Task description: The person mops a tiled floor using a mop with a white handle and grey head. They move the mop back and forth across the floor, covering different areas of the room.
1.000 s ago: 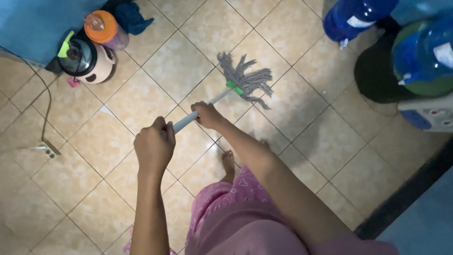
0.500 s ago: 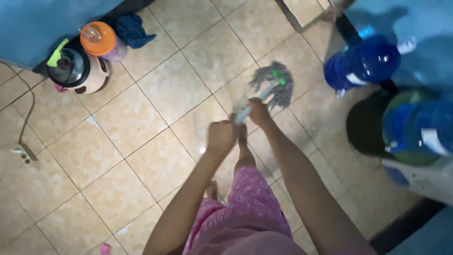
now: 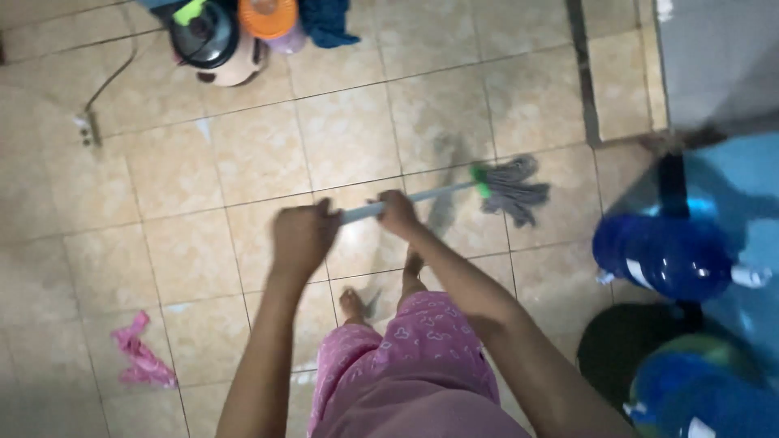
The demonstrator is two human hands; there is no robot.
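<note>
Both my hands grip the pale handle of a mop [image 3: 430, 195]. My left hand [image 3: 302, 237] holds the near end, and my right hand [image 3: 398, 212] holds it a little farther along. The grey string mop head [image 3: 513, 188], with a green collar, lies on the beige tiled floor [image 3: 243, 154] to the right of my hands. My pink patterned trousers and bare feet show below my arms.
A rice cooker [image 3: 213, 40], an orange-lidded container [image 3: 272, 18] and a blue cloth [image 3: 329, 23] sit at the top. A cord and power strip [image 3: 88, 128] lie at the left. A pink rag [image 3: 139, 353] lies bottom left. Blue water jugs [image 3: 661, 255] stand at the right.
The view has turned, so the cooker sits at the top edge and the jugs lower right. The mop head has swung to the right of my hands and the handle lies nearly level.
</note>
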